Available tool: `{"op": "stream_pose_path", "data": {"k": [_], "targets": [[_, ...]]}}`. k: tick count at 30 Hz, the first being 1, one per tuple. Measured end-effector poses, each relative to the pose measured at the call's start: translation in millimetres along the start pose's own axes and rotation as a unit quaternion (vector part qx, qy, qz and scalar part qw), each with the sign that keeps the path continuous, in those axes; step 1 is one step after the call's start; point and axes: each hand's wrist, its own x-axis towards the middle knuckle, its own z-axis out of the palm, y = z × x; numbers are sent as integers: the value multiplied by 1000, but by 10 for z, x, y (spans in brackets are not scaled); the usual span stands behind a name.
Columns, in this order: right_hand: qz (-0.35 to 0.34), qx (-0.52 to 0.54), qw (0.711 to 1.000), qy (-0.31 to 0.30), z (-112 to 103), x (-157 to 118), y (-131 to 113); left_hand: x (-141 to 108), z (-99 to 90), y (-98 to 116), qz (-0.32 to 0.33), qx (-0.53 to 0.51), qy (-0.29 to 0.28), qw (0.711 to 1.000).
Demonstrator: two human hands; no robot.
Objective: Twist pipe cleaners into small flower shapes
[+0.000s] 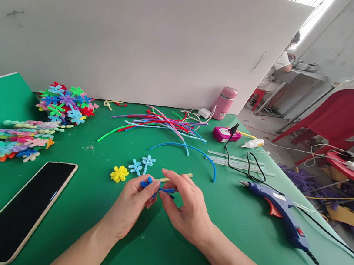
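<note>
My left hand pinches a dark blue pipe cleaner bent into loops, thumb pressed on top. My right hand curls its thumb and fingers around the other end of the same piece. A thin tan stick runs between the hands and passes behind my right fingers; its grip is partly hidden. Just beyond my left hand lie a yellow pipe-cleaner flower and two light blue flowers with stems, one of them a light blue flower on the right.
Loose pipe cleaners lie behind, with a curved blue one nearer. Finished flowers are piled at left, above a phone. A glue gun, glue sticks, a pink box and a bottle stand right.
</note>
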Motion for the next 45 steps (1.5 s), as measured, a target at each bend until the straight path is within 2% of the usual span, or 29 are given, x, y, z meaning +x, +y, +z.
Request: {"op": "stream_pose_path", "data": {"k": [2, 5, 8, 12, 14, 15, 16, 19, 21, 25, 27, 30, 35, 40, 43, 45], "targets": [[92, 93, 991, -8, 17, -2, -10, 2, -7, -14, 10, 22, 0, 1000], [221, 263, 939, -11, 39, 20, -29, 2, -13, -29, 29, 64, -2, 998], [331, 411, 849, 3, 43, 63, -57, -3, -6, -24, 50, 108, -3, 993], [462, 525, 715, 24, 36, 100, -84, -13, 8, -1, 74, 188, -6, 979], [485, 552, 678, 24, 38, 103, -80, -11, 7, 4, 79, 205, -3, 976], [484, 551, 679, 18, 41, 101, -74, -7, 3, 4, 75, 202, -2, 977], [474, 541, 695, 10, 45, 99, -66, -1, -5, 4, 68, 192, -2, 979], [394, 493, 776, -11, 61, 87, -32, 26, -38, 7, 39, 137, -5, 990], [336, 471, 816, -17, 75, 75, -6, 44, -59, 15, 25, 101, -7, 995], [294, 427, 855, -3, 95, 61, 38, 49, -55, 38, -1, 10, 0, 1000], [299, 412, 860, 27, 101, 63, 49, 40, -30, 44, -2, -27, 3, 1000], [310, 410, 856, 57, 117, 68, 56, 34, 0, 34, 5, -21, 17, 1000], [304, 400, 864, 46, 111, 68, 59, 61, -30, 6, 0, -13, 43, 999], [287, 351, 891, 34, 46, 81, 55, 53, -54, 68, -18, 22, -3, 1000], [273, 381, 883, -14, 64, 87, 46, 34, -41, 102, -30, 56, -51, 997], [279, 407, 870, -10, 88, 101, 37, 29, -36, 102, -33, 56, -53, 996]]}}
